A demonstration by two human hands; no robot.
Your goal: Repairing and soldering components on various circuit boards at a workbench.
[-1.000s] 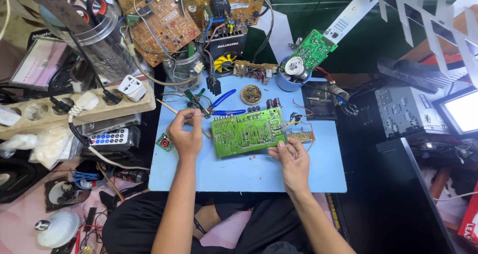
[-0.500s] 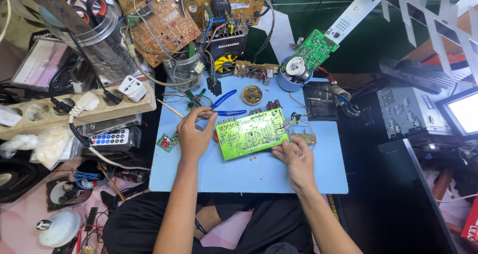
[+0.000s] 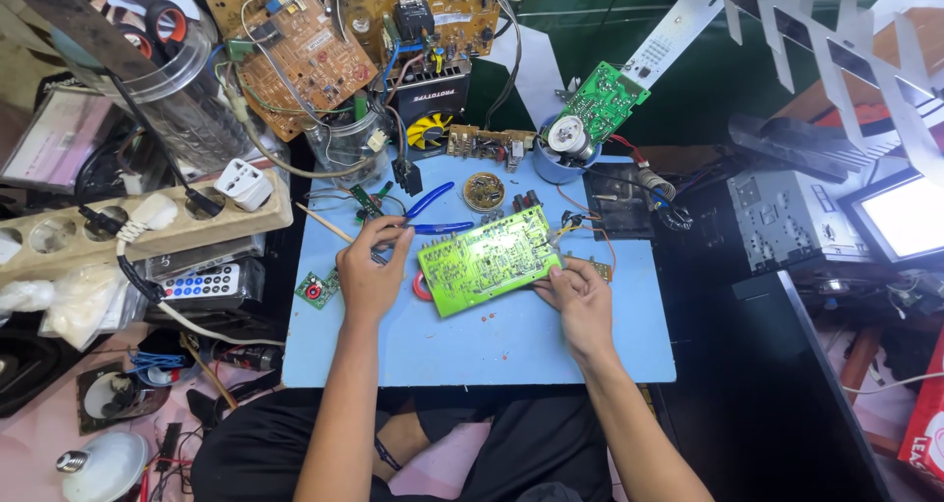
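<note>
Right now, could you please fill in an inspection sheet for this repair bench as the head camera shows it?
Surface: light blue mat, bare along its near edge.
Job's things: green circuit board lies tilted mid-mat, solder side up.
Clutter: blue-handled pliers, small green board, round coil, brown circuit boards at the far edge.
Grips: left hand rests at the board's left edge, what its fingers hold is hidden; right hand presses the board's right corner.
Cables: white plug and black leads in the power strip; thin wires by the board's right end.
Surroundings: remote control on the left, lit screen on the right.
</note>
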